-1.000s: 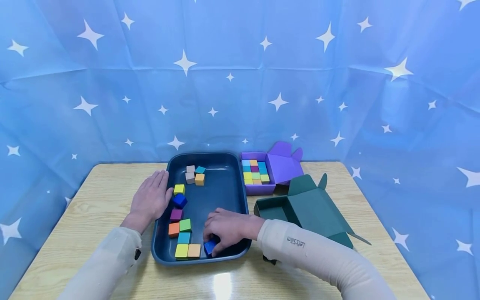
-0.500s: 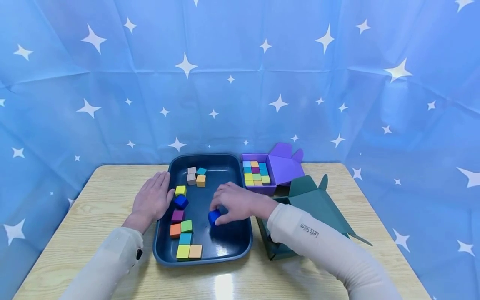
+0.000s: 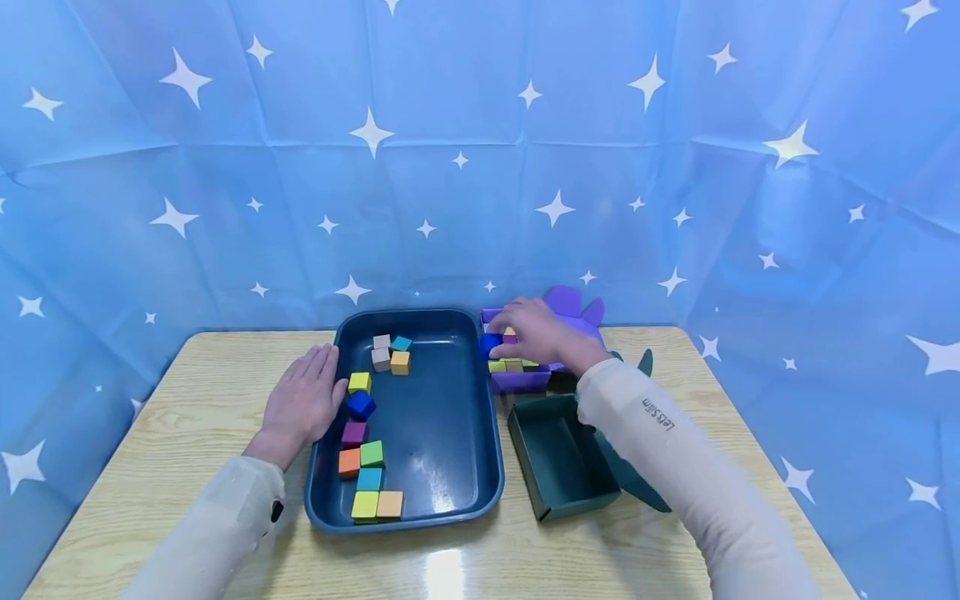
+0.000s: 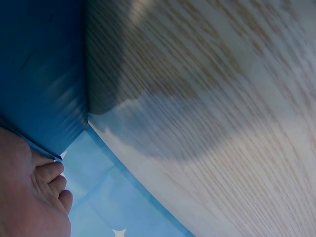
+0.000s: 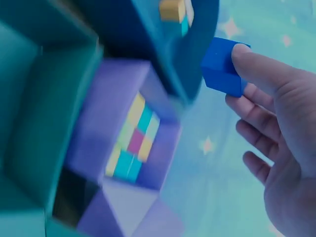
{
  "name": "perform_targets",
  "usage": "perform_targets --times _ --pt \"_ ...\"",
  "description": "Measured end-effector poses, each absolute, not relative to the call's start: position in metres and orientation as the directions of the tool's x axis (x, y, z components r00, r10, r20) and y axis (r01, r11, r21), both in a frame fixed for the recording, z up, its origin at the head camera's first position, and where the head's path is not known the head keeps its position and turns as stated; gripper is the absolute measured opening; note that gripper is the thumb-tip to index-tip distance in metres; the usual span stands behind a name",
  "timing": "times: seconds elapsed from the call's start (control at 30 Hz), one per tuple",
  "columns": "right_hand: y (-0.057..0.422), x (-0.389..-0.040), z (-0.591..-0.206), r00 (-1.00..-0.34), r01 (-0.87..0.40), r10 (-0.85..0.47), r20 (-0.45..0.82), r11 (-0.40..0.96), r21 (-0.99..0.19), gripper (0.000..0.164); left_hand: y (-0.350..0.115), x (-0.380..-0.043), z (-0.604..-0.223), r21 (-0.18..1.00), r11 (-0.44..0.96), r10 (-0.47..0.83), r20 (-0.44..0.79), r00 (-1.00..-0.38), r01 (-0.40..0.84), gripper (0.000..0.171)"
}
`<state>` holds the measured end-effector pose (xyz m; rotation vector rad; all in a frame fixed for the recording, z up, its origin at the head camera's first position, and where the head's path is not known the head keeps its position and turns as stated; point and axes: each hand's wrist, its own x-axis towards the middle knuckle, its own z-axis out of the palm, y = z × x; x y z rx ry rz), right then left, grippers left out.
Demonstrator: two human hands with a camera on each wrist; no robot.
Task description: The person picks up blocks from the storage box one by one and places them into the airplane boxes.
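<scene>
My right hand [image 3: 534, 329] pinches a blue cube [image 5: 222, 66] between thumb and fingers. In the head view it is over the purple box [image 3: 521, 382], whose floor is laid with several colored cubes [image 5: 135, 140]. My left hand [image 3: 303, 396] lies with straight fingers along the left rim of the dark blue tray [image 3: 438, 417]. In the left wrist view, that hand's fingers [image 4: 57, 185] are at the tray's edge. Several cubes sit in the tray, mostly down its left side, among them another blue cube [image 3: 362, 406] and a yellow cube [image 3: 360, 382].
A dark green box [image 3: 562, 458] with its lid folded out stands right of the tray, in front of the purple box. All rest on a wooden table [image 3: 225, 392]. A blue star-patterned curtain [image 3: 420, 183] hangs behind.
My right hand has lifted the blue cube from the tray's front right corner and carried it back and to the right, over the purple box. The left hand stays at the rim.
</scene>
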<state>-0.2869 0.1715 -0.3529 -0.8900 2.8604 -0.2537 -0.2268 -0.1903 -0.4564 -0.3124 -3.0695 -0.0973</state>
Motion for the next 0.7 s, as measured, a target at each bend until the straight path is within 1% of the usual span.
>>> perform_targets --times 0.13,0.3,0.47,0.7 --pt "0.192 -0.300 -0.354 -0.867 -0.470 -0.489 -0.099 0.867 -0.164 0.043 -0.190 -0.226 -0.456 0.063 0.978 0.195 0.061 -0.979 0.198 0.067" --pt "0.207 -0.309 -0.361 -0.897 -0.408 -0.421 -0.134 0.906 -0.117 0.043 -0.190 -0.228 -0.456 0.070 0.978 0.193 0.065 -0.979 0.198 0.067" --pt "0.214 -0.310 -0.369 -0.906 -0.364 -0.376 -0.195 0.927 -0.093 0.042 -0.189 -0.229 -0.456 0.070 0.978 0.191 0.063 -0.980 0.195 0.068" --pt "0.217 -0.309 -0.378 -0.897 -0.362 -0.370 -0.243 0.929 -0.080 0.041 -0.190 -0.228 -0.457 0.077 0.979 0.184 0.057 -0.981 0.188 0.068"
